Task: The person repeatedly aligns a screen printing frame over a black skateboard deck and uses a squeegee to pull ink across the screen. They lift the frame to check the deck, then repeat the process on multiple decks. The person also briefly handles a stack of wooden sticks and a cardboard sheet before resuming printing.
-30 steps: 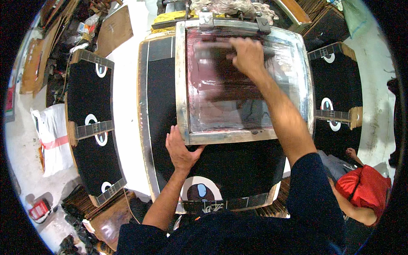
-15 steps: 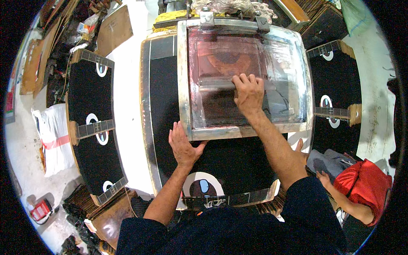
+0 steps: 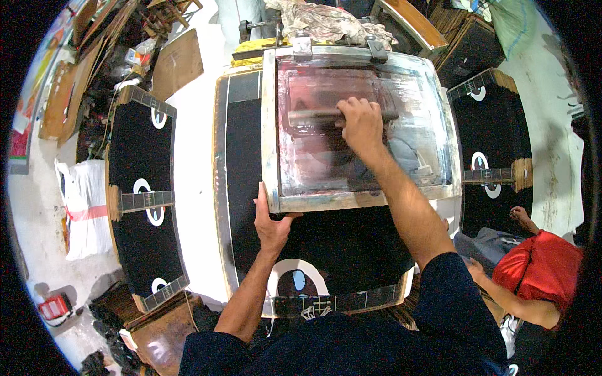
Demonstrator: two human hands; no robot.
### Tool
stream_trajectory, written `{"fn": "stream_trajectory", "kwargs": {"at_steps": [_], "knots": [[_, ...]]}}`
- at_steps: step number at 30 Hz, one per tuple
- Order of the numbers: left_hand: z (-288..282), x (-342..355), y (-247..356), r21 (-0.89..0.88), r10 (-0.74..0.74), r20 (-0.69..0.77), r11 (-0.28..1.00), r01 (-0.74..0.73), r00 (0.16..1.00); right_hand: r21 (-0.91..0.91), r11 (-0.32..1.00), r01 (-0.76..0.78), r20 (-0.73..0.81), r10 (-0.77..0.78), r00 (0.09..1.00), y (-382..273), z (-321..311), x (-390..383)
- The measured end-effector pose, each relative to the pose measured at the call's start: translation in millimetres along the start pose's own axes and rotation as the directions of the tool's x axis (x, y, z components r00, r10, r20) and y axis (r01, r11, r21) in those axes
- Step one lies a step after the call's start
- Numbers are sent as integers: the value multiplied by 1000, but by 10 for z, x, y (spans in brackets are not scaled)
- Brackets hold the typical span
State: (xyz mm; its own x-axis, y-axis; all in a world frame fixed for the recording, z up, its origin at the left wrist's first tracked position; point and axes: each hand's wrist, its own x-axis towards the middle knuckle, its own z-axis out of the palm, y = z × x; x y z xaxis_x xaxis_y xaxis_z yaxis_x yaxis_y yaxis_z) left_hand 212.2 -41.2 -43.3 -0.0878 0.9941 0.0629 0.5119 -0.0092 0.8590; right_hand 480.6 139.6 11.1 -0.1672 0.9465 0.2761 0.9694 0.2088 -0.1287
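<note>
A silk-screen frame (image 3: 351, 203) with pale, paint-smeared wooden rails lies over black fabric (image 3: 342, 241) on a board. Dark reddish ink stains the far left of its mesh (image 3: 326, 153). My right hand (image 3: 362, 125) is closed round the handle of a long squeegee (image 3: 307, 117), which lies crosswise on the inked mesh. At the frame's near left corner is my left hand (image 3: 271, 222), fingers stretched along the side rail and thumb spread along the near edge. A printed eye (image 3: 301, 282) in white, brown and blue shows on the fabric near me.
Boards with black fabric and printed eyes stand left (image 3: 144, 163) and right (image 3: 492, 138). Metal clamps (image 3: 302, 47) hold the frame's far edge. A crumpled cloth (image 3: 329, 22) lies behind. A person in red (image 3: 536, 272) is at the lower right.
My right hand has pushed the squeegee farther away over the mesh. My left hand has turned edge-on at the frame's corner. The view has shifted slightly, and another person's hand has come up at right.
</note>
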Motion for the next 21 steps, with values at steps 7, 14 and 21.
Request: {"fn": "stream_trajectory", "kwargs": {"at_steps": [7, 14, 21], "knots": [[-27, 12, 97, -79, -67, -6, 995, 66, 998, 106, 991, 84, 62, -91, 994, 113, -161, 108], [-34, 25, 83, -137, -135, 10, 981, 135, 991, 80, 994, 69, 94, -76, 993, 349, 111, 542], [-33, 19, 120, -131, -102, -3, 986, 101, 995, 32, 999, -22, 162, 17, 987, 561, 358, 1336]]}}
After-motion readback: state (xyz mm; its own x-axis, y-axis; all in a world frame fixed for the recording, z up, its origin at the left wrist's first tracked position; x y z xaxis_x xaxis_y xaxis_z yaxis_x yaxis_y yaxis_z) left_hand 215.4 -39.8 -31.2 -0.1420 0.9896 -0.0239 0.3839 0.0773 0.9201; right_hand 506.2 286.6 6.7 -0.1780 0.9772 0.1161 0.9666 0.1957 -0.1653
